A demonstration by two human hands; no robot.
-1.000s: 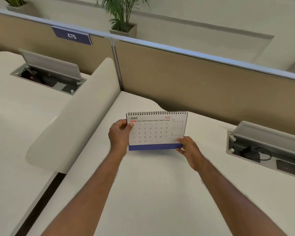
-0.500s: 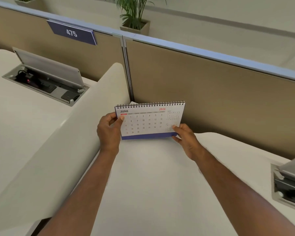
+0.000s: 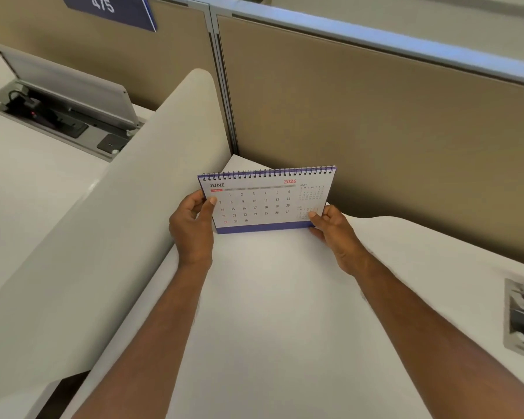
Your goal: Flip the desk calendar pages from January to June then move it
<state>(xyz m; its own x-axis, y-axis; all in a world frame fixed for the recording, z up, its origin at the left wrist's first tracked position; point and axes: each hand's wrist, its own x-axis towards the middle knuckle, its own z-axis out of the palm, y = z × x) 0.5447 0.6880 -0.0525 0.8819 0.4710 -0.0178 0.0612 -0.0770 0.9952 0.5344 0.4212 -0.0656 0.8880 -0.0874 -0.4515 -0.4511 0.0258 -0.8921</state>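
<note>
The desk calendar (image 3: 266, 201) stood upright near the back corner of the white table (image 3: 285, 313), close to the brown partition wall (image 3: 375, 131) and just beside the curved grey divider (image 3: 133, 207) on the left. Its front page showed June, so I judged that the flipping part of the task was already finished. What was left was the moving: the calendar was in both hands, and I could not tell for sure if its blue base was touching the table or was held a little above it. Letting it go at its final place was not yet done.

The left hand (image 3: 192, 225) pinched the left edge of the calendar, with the thumb pressed on the front of the page and the other fingers curled behind. The right hand (image 3: 335, 231) pinched the lower right corner in a similar way, the thumb on the front near the blue strip.

The writing on the page was clear enough to read: "JUNE" in dark letters at the top left, "2026" in red at the top right, and the days from 1 to 30 in rows, with some dates in the first column in red. On the right side there were two small month tables; the upper one was marked "MAY", and the lower label was too small to read. A blue sign (image 3: 112, 9) on the partition carried the number "475".
</note>
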